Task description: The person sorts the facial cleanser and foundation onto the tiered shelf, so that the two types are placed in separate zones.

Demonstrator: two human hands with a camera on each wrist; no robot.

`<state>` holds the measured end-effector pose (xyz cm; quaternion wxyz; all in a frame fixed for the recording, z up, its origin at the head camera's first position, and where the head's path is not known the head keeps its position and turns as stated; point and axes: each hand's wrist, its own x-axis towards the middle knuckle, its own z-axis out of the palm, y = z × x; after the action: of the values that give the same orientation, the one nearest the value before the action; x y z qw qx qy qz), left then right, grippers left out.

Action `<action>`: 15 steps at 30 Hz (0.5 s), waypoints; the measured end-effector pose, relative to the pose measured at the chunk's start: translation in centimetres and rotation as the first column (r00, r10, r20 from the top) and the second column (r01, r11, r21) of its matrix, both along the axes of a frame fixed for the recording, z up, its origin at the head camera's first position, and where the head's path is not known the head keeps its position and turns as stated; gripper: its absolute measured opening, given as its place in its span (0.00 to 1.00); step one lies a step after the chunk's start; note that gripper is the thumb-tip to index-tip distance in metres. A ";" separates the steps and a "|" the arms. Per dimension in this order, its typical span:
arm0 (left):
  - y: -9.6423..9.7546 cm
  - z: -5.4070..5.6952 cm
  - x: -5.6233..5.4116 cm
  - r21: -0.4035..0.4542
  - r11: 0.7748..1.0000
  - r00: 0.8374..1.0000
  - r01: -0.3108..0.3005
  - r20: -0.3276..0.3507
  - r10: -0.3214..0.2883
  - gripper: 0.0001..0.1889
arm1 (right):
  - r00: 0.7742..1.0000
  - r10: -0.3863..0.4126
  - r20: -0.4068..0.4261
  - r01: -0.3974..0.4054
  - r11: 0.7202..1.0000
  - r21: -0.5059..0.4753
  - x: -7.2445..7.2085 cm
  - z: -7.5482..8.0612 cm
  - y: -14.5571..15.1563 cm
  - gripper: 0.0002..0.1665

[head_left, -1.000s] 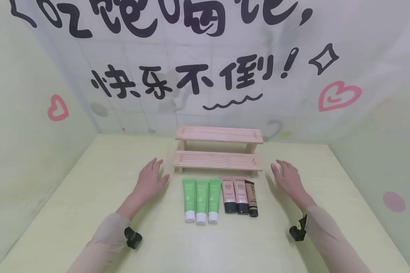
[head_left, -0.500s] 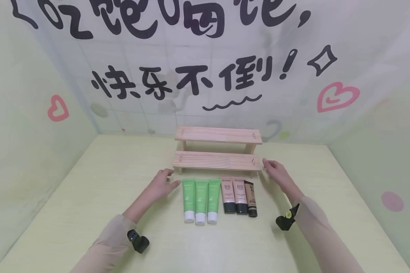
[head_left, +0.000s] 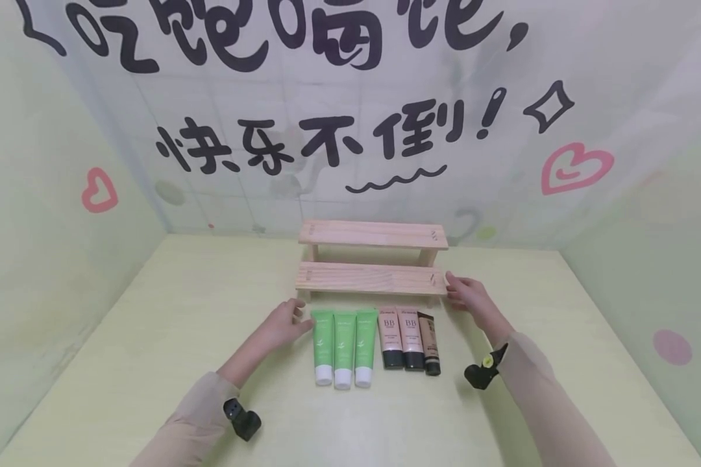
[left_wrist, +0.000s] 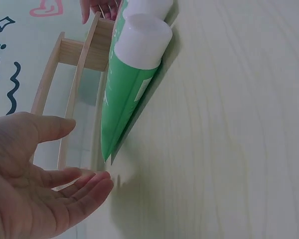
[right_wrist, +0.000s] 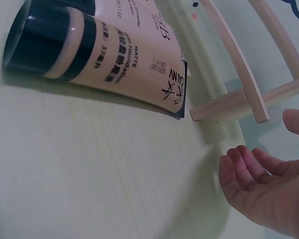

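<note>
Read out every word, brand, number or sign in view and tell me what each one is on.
"快乐不倒!": back wall.
"吃饱喝饱,": back wall, higher up, partly cut off by the picture's top edge.
"BB": left pink tube and right pink tube.
"MATTE": brown tube.
"Foundation": brown tube.
Other print on the pink and brown tubes: too small or blurred to read surely.
Lettering on the green tubes: too small to read.

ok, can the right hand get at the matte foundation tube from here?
Likely yes: the right hand looks free, and only tabletop shows between it and the matte foundation tube.
</note>
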<state>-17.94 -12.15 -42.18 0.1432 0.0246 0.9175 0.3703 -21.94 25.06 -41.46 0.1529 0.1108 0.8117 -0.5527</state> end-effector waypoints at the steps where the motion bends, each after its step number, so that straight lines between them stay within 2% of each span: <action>1: 0.0 -0.1 0.0 0.003 1.000 1.000 -0.001 0.004 0.001 0.30 | 1.000 -0.006 0.004 0.006 1.000 -0.007 -0.1 0.0 -0.1 0.45; 5: 0.2 -0.3 0.1 0.005 1.000 1.000 -0.006 0.022 0.006 0.31 | 1.000 -0.017 0.016 0.017 1.000 -0.024 -0.2 0.0 -0.2 0.47; 15: 0.4 -0.3 0.6 -0.012 1.000 0.997 0.015 0.078 -0.014 0.34 | 0.999 0.043 -0.017 -0.044 0.995 -0.085 -0.2 0.0 -0.3 0.50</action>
<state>-17.30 -11.71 -42.52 0.1816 0.0160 0.9133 0.3641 -22.13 24.80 -41.48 0.1631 0.0823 0.7908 -0.5841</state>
